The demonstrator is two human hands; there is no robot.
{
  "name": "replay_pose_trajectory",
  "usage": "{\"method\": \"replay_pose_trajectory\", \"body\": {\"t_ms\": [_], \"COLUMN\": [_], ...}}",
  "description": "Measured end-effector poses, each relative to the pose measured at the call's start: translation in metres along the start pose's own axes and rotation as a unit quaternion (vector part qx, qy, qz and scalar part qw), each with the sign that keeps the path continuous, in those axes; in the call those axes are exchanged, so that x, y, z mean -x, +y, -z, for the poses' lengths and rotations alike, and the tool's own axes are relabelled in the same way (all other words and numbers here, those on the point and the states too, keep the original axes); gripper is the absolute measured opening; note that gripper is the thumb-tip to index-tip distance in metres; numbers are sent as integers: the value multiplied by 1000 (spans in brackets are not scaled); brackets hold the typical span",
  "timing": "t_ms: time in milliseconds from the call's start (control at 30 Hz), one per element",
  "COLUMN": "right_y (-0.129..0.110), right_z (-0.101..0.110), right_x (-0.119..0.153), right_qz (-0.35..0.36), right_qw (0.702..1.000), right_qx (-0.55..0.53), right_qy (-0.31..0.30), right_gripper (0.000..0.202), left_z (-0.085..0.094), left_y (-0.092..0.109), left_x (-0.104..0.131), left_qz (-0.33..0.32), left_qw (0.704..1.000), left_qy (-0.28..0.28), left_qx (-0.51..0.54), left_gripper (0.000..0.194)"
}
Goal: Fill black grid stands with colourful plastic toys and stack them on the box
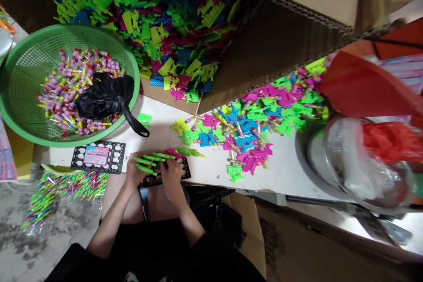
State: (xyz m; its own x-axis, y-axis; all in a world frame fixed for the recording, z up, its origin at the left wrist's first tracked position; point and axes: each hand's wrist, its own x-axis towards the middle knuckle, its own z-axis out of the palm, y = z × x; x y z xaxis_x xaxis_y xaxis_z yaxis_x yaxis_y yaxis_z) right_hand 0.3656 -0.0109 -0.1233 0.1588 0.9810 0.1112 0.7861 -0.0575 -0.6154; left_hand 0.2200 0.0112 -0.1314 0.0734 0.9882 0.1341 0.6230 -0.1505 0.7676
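My left hand (132, 174) is closed round several thin bright-green plastic pieces (145, 161), seen edge-on and fanned out to the right. Beside it, my right hand (172, 178) bends its fingers down over a black slotted plastic tray (185, 169) at the table's front edge. What its fingertips pinch, if anything, is hidden. Just beyond the right hand lie a pink piece (171, 154) and a green piece (191, 153). Left of my hands is another black tray (115, 158) with a "Toy Candy" card (96, 155) on it.
A green basket (132, 59) holds small wrapped candy tubes (66, 97) and a black plastic bag (102, 97). Behind stands a cardboard box (257, 53) of colourful comb-like pieces (148, 31). More pieces with tubes (244, 132) are heaped right, near a metal pot (317, 158).
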Motion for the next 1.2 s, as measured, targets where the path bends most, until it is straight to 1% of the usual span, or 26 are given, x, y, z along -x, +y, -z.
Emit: {"method": "replay_pose_trajectory", "body": {"t_ms": [100, 233, 467, 633, 733, 833, 1033, 1200], "right_y": [3, 7, 8, 7, 6, 5, 6, 9], "right_z": [-4, -8, -11, -10, -10, -9, -10, -13], "right_x": [2, 4, 6, 6, 5, 5, 5, 6], "right_qz": [-16, -29, -29, -33, -38, -40, -39, -38], "right_qw": [1000, 999, 999, 999, 998, 998, 998, 999], "right_qx": [-16, -30, -33, -34, -42, -51, -41, -29], "right_qy": [-2, 6, 17, 13, 5, 2, 7, 14], "right_gripper": [23, 25, 24, 19, 17, 18, 21, 20], "left_z": [-1, -1, 0, 0, -1, -1, -2, -1], "left_y": [-1, -2, -2, -4, -6, -7, -7, -5], "left_x": [0, -1, -1, -1, 1, 2, 2, 3], "left_qz": [2, 14, 22, 25, 33, 36, 15, 20], "left_qw": [1000, 1000, 999, 999, 999, 999, 999, 999], "left_qy": [9, -6, -19, -14, -13, -13, -6, 6], "left_qx": [12, 22, 23, 29, 27, 23, 29, 36], "left_gripper": [16, 15, 14, 11, 13, 16, 16, 19]}}
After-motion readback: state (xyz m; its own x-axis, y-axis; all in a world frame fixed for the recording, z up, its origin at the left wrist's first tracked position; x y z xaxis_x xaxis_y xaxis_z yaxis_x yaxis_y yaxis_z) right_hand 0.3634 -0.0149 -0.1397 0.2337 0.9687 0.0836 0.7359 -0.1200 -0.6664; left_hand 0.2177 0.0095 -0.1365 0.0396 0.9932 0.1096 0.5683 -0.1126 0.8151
